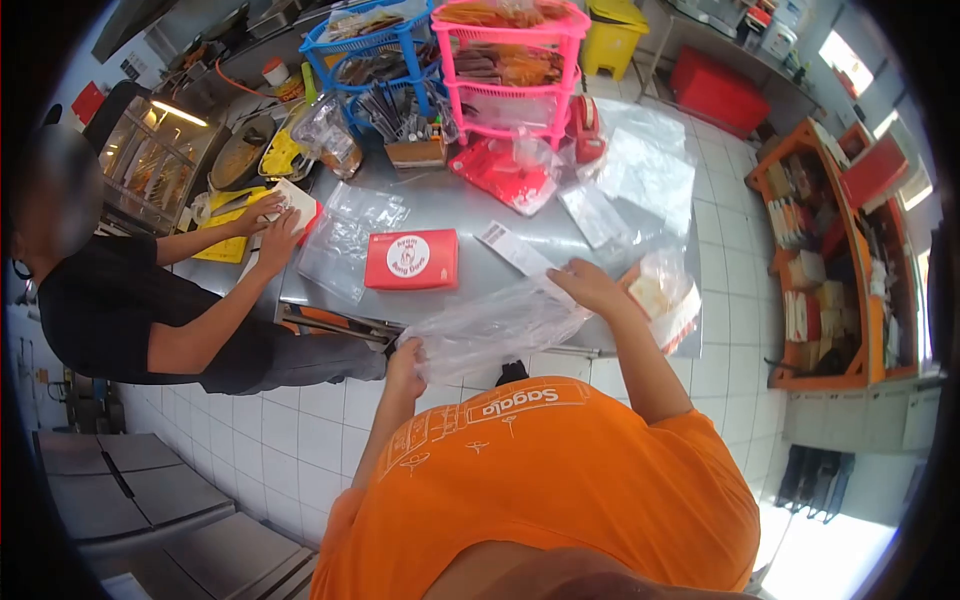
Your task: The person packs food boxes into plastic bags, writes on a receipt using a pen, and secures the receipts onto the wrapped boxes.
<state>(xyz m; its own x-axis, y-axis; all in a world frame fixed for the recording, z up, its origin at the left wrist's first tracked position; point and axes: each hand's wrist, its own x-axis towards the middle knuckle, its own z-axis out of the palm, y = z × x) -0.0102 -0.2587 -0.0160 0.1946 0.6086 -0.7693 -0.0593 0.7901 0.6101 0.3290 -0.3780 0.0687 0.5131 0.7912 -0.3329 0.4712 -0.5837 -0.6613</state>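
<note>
A clear plastic bag [500, 325] is stretched between my two hands at the front edge of the steel table. My left hand [405, 370] is closed on one end of it, low and in front of the table edge. At the other end, my right hand [585, 287] grips the bag near the tabletop. Just beyond the bag lies a red box [411, 260] with a round white label, its lid closed. A white printed slip [513, 248] rests between the box and my right hand.
To the left, a co-worker's hands [280, 212] press on a white-and-red box. Flat clear bags [345, 235] lie near them. Blue [375, 55] and pink [510, 70] tiered baskets stand at the back. A wrapped food packet [660, 295] sits right of my right hand.
</note>
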